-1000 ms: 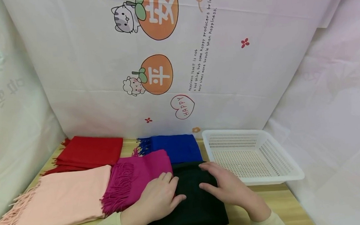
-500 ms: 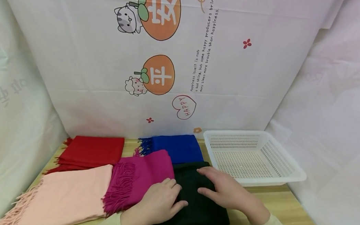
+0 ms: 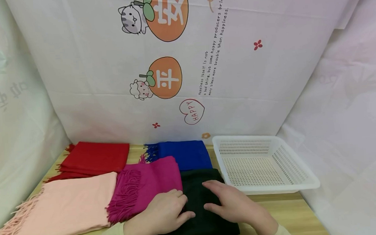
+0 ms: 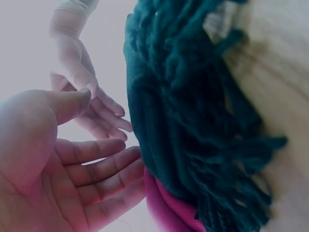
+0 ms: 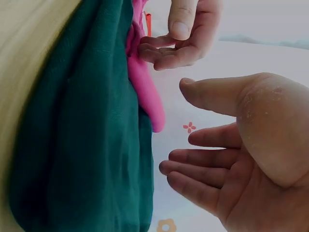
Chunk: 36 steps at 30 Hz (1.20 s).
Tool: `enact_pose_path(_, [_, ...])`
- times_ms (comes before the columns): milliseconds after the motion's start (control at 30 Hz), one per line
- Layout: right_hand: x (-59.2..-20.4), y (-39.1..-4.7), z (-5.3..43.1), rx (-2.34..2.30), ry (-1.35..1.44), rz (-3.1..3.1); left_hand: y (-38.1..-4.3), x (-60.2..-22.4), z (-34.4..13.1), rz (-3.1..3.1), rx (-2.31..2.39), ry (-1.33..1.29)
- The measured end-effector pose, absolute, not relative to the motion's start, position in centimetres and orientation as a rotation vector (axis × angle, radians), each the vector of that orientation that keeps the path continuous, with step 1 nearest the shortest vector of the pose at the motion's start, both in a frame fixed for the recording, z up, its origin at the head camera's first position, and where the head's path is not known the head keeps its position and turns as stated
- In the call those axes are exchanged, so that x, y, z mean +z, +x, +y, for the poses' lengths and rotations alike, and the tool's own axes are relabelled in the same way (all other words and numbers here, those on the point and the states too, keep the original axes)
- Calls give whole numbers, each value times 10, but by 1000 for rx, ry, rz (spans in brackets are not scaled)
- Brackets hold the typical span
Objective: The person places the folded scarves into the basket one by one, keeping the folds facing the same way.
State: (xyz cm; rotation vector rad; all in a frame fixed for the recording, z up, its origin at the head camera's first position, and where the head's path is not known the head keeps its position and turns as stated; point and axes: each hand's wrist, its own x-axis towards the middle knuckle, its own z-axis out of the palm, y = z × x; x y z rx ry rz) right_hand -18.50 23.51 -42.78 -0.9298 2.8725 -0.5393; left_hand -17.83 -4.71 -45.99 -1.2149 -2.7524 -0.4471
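Observation:
A folded dark green scarf [image 3: 210, 225] lies at the front of the table, partly under both hands in the head view. My left hand [image 3: 163, 212] is over its left side, beside the magenta scarf [image 3: 160, 173]; in the left wrist view its relaxed fingers [image 4: 113, 169] reach right to the scarves' edge. My right hand [image 3: 233, 204] hovers over the green scarf's right side, thumb and fingers spread. The right wrist view shows a gap between its fingertips [image 5: 176, 166] and the green cloth [image 5: 96, 145]. Dark green fringe [image 4: 212, 145] hangs at the near left edge.
A pale pink scarf [image 3: 67, 207] lies at the left, with a red scarf [image 3: 96, 157] behind it. The folded blue scarf [image 3: 185, 155] is at the back. To the right stands a white plastic basket [image 3: 295, 188] on the wooden table [image 3: 287, 212]. White printed cloth [image 3: 245, 103] encloses three sides.
Both hands have come slightly toward the front of the table, the right one also a little leftward over the green scarf. The scarves and basket stay where they were.

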Motion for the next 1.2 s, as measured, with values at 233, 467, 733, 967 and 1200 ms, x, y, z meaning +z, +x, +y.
enact_pose_path(233, [-435, -187, 235, -483, -897, 2850, -177, -461, -51, -2770, -442, -1310])
enact_pose_path(467, [-446, -190, 236, -378, -874, 2862, -177, -461, -53, -2807, -404, -1356])
enact_pose_path(733, [-448, -191, 234, -278, -875, 2874, -179, -462, -61, -2843, -401, -1316])
enact_pose_path(967, [-447, -191, 233, -231, -836, 2889, -176, -462, -68, -2887, -388, -1274])
enact_pose_path(1200, [-450, -190, 231, -205, -830, 2913, -173, -460, -70, -2904, -351, -1240])
